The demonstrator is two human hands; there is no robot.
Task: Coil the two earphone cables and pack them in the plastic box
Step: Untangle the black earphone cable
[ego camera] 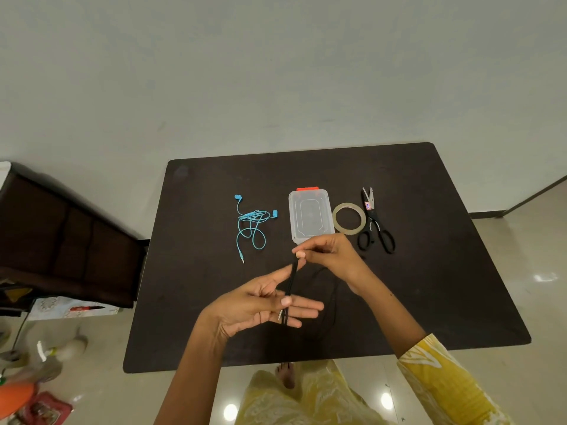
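A black earphone cable (291, 280) is stretched in loops between my two hands above the dark table (196, 289). My left hand (264, 305) lies palm up, its thumb pressing the cable's lower end with the metal plug against the fingers. My right hand (325, 253) pinches the upper end of the loops. More black cable trails down to the right of my hands. A blue earphone cable (253, 225) lies tangled on the table at the left. The clear plastic box (310, 214) with a red latch sits shut behind my right hand.
A roll of tape (349, 217) lies right of the box, with black scissors (376, 223) beside it. A dark cabinet (61, 237) stands left of the table. Clutter sits on the floor at lower left.
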